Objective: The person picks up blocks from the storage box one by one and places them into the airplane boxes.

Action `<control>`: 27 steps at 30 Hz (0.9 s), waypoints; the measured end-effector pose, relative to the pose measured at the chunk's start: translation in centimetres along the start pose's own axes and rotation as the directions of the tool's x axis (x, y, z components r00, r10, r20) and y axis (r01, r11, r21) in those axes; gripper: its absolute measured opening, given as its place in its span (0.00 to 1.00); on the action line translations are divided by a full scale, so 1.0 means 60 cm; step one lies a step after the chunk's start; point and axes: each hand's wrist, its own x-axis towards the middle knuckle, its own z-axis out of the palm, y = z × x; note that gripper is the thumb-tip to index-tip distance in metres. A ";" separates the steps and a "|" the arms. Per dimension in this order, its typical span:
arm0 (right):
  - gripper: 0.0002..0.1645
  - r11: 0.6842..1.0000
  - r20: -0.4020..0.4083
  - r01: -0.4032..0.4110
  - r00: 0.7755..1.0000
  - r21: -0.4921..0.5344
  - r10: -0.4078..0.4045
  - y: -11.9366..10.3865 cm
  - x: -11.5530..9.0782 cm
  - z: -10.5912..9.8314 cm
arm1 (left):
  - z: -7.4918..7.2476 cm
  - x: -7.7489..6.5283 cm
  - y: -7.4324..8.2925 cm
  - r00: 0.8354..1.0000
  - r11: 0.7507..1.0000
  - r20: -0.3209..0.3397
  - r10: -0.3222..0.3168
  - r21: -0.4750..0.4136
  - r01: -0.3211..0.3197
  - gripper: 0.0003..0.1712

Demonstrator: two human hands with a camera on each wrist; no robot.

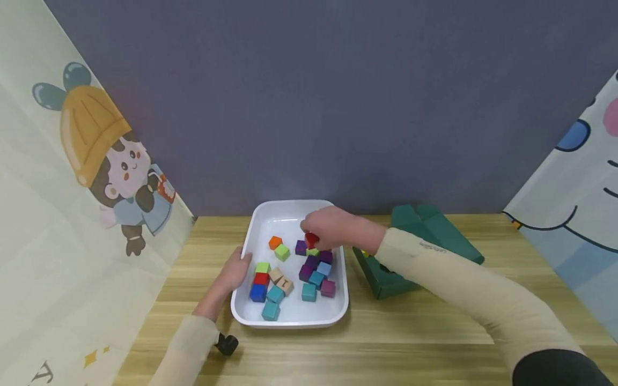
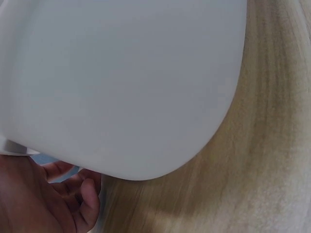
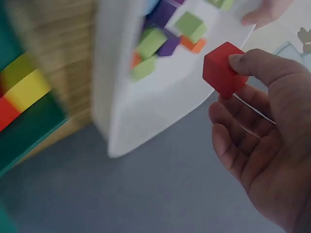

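While left hand (image 1: 236,269) grips white plastic tray (image 1: 289,325), nine-o'clock rim, right hand (image 1: 328,227) pinches red cube (image 3: 219,70): likely light wood; hold faces.

Right hand (image 1: 329,228): block (image 3: 224,68) between thumb and fingertips, above tray (image 1: 294,320). Under these fingers and nearer the wearer: first cube cluster (image 1: 316,278), tray's right half. Left of the fingers: cube pair (image 1: 281,252); farther left and nearer the wearer, second cube cluster (image 1: 274,294). Right of the fingers, just beside tray: box (image 1: 398,290), partly behind right forearm (image 1: 449,273), pieces (image 3: 30,91) inside. Beyond fingers: back wall (image 1: 309,118). Left hand (image 1: 235,269) at tray's left rim, second cluster to its right. Tray, box on table (image 1: 376,348).
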 end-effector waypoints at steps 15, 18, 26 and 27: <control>0.11 0.998 -0.036 -0.045 0.998 0.047 0.047 0.135 -0.133 0.058 | 0.000 -0.005 0.006 1.000 1.000 -0.011 -0.005 0.011 0.005 0.31; 0.12 0.996 -0.020 -0.049 0.999 0.071 0.050 0.146 -0.142 0.070 | 0.000 -0.006 0.006 1.000 1.000 -0.003 -0.005 0.015 0.005 0.31; 0.13 0.998 -0.024 0.012 1.000 0.070 -0.010 0.165 -0.149 0.096 | 0.001 -0.004 0.006 1.000 1.000 0.002 -0.001 -0.013 0.001 0.30; 0.13 0.997 -0.021 0.024 1.000 0.072 -0.022 0.166 -0.148 0.098 | 0.001 -0.004 0.006 1.000 1.000 0.006 -0.004 -0.017 0.004 0.30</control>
